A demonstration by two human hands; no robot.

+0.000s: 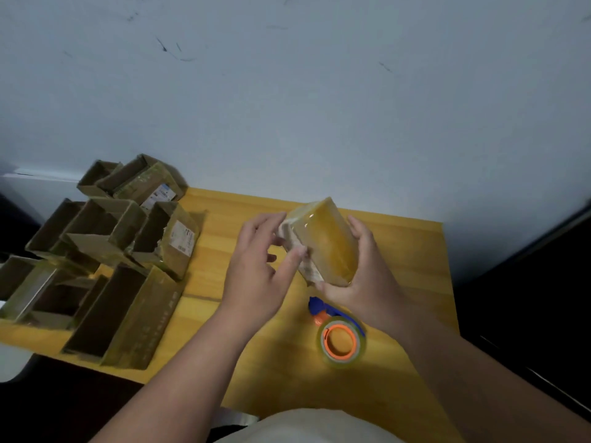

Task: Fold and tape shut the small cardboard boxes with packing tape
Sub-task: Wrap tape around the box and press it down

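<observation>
My right hand [361, 282] grips one taped box [323, 241] above the desk [399, 251]; left hand [256, 266] fingers spread, touching its end; open boxes [105, 260] apparently remain; tape roll [340, 342] idle.

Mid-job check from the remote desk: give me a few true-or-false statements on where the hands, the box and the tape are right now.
1. The right hand holds the taped box. True.
2. The tape dispenser is in the left hand. False: it lies on the yellow table, in front of the hands.
3. The left hand's fingers touch the box's end. True.
4. The open boxes sit to the person's right. False: they are piled on the left.
5. The held box rests flat on the table. False: it is held tilted above it.
</observation>
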